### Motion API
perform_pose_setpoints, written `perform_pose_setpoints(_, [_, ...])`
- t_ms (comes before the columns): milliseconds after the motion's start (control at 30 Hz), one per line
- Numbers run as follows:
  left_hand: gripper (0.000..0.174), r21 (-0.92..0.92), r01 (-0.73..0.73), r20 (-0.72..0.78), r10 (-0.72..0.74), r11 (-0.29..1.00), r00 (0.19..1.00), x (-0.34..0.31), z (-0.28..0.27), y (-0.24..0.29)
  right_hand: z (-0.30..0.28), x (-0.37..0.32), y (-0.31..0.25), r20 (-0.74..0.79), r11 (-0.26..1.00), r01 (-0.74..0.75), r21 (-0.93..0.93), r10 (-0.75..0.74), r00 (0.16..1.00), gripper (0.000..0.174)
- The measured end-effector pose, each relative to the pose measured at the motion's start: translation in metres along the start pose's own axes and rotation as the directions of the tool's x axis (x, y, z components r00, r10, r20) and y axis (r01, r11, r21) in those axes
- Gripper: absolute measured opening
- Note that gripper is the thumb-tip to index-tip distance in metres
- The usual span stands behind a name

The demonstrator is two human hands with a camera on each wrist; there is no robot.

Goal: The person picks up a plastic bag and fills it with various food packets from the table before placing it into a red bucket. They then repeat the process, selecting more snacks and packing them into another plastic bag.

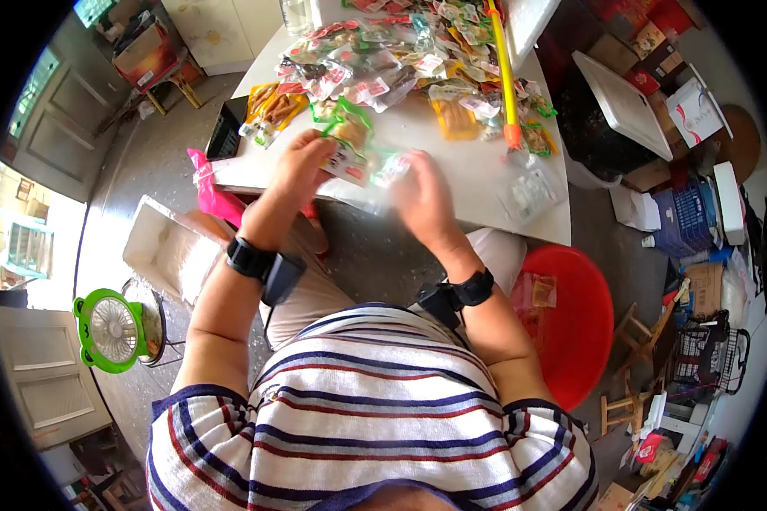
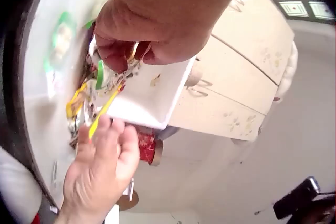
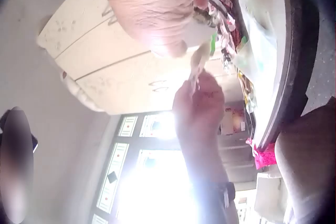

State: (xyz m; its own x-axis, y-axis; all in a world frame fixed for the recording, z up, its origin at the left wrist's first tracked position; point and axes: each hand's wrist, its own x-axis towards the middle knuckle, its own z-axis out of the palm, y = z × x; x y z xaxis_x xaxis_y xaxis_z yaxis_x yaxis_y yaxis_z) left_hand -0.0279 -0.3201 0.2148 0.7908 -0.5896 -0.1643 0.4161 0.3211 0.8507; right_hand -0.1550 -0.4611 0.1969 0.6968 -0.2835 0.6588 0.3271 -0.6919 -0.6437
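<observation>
My left hand (image 1: 302, 166) pinches a green-edged clear packet (image 1: 348, 132) with pale contents above the table's front edge. In the right wrist view the same left hand (image 3: 202, 103) has the packet (image 3: 199, 60) upright between its fingertips. My right hand (image 1: 424, 196) is blurred, beside a small clear packet (image 1: 390, 169); contact between them is unclear. The left wrist view shows the right hand (image 2: 102, 166) with fingers loosely bent and nothing visible in them. The left hand (image 2: 152, 19) fills the top there, its fingertips curled inward.
Many packets (image 1: 349, 64) are heaped across the back of the table (image 1: 409, 128). A yellow pole (image 1: 504, 77) lies over them at the right. A clear bag (image 1: 533, 194) lies at the right front. Below stand a red tub (image 1: 579, 332) and a foam box (image 1: 158, 243).
</observation>
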Motion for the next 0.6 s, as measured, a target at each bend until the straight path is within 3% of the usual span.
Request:
perform_pose_setpoints(33, [0.009, -0.041, 0.023, 0.024, -0.023, 0.999, 0.999, -0.005, 0.007, -0.011, 0.001, 0.002, -0.008, 0.051, 0.985, 0.161, -0.069, -0.158, 0.986, 0.046])
perform_pose_setpoints(100, [0.010, -0.076, 0.035, 0.078, -0.029, 0.997, 0.997, -0.016, 0.026, -0.029, 0.004, -0.001, -0.020, 0.133, 0.972, 0.202, -0.120, -0.186, 0.974, 0.056])
perform_pose_setpoints(133, [0.012, -0.039, 0.025, 0.165, -0.018, 0.999, 0.986, -0.015, 0.025, -0.043, 0.007, -0.003, -0.018, 0.104, 0.965, 0.207, -0.158, -0.192, 0.976, 0.048])
perform_pose_setpoints(233, [0.014, 0.189, -0.039, 0.122, 0.015, 0.981, 0.992, -0.023, 0.044, -0.064, -0.002, -0.009, -0.006, 0.128, 0.979, 0.070, -0.193, -0.046, 0.991, 0.038])
perform_pose_setpoints(267, [0.016, 0.368, -0.064, 0.158, 0.005, 0.928, 0.988, -0.024, 0.051, -0.061, -0.006, -0.010, -0.003, 0.076, 0.980, 0.066, -0.187, -0.053, 0.996, 0.023])
perform_pose_setpoints(300, [0.018, 0.514, -0.127, 0.186, 0.035, 0.848, 0.982, -0.023, 0.055, -0.059, -0.010, -0.014, 0.003, 0.054, 0.987, -0.039, -0.159, 0.048, 0.997, 0.022])
perform_pose_setpoints(367, [0.023, 0.616, -0.169, 0.247, 0.014, 0.769, 0.969, -0.030, 0.062, -0.051, -0.019, -0.023, 0.017, 0.012, 0.962, -0.253, -0.099, 0.255, 0.967, 0.019])
perform_pose_setpoints(433, [0.027, 0.815, -0.369, 0.308, 0.204, 0.447, 0.929, -0.021, 0.052, -0.059, -0.027, -0.030, 0.028, -0.163, 0.919, -0.390, 0.060, 0.394, 0.904, 0.020])
perform_pose_setpoints(467, [0.029, 0.869, -0.430, 0.359, 0.283, 0.247, 0.889, -0.016, 0.044, -0.066, -0.029, -0.036, 0.041, -0.149, 0.756, -0.504, 0.417, 0.604, 0.783, 0.023])
perform_pose_setpoints(500, [0.028, 0.890, -0.435, 0.382, 0.297, 0.138, 0.875, -0.014, 0.036, -0.074, -0.032, -0.040, 0.052, -0.046, 0.512, -0.409, 0.755, 0.664, 0.747, 0.023])
perform_pose_setpoints(567, [0.027, 0.900, -0.429, 0.431, 0.314, -0.082, 0.846, -0.012, 0.023, -0.087, -0.046, -0.039, 0.038, 0.070, 0.292, -0.460, 0.839, 0.779, 0.623, 0.026])
perform_pose_setpoints(600, [0.023, 0.923, -0.378, 0.382, 0.275, -0.069, 0.882, -0.014, 0.025, -0.086, -0.049, -0.040, 0.036, 0.083, 0.258, -0.445, 0.857, 0.784, 0.615, 0.027])
